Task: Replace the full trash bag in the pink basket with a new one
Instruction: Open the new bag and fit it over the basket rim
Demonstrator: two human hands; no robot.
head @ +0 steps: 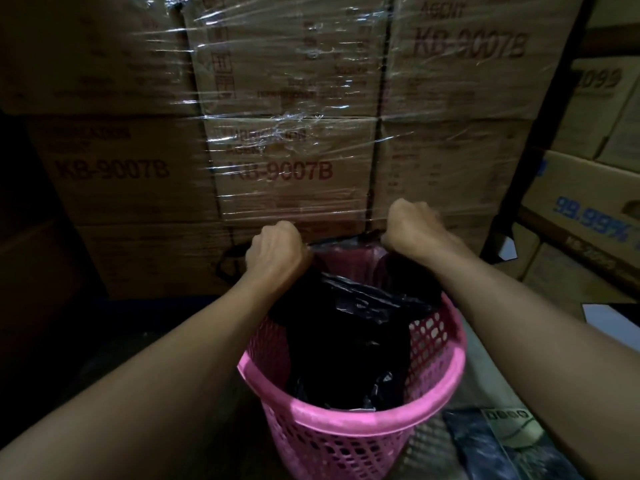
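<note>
A pink perforated basket (pixel 349 431) stands on the floor right below me. A black trash bag (pixel 349 327) hangs inside it, its upper edge stretched across the far side of the rim. My left hand (pixel 277 251) grips the bag's edge at the far left of the rim. My right hand (pixel 412 226) grips the edge at the far right, slightly higher. A loop of black plastic (pixel 228 265) sticks out to the left of my left hand. The bottom of the basket is hidden by the bag.
A wall of shrink-wrapped cardboard boxes (pixel 277 161) stands directly behind the basket. More boxes (pixel 588 209) sit on a rack to the right. A dark packet (pixel 509 445) lies on the floor at the lower right.
</note>
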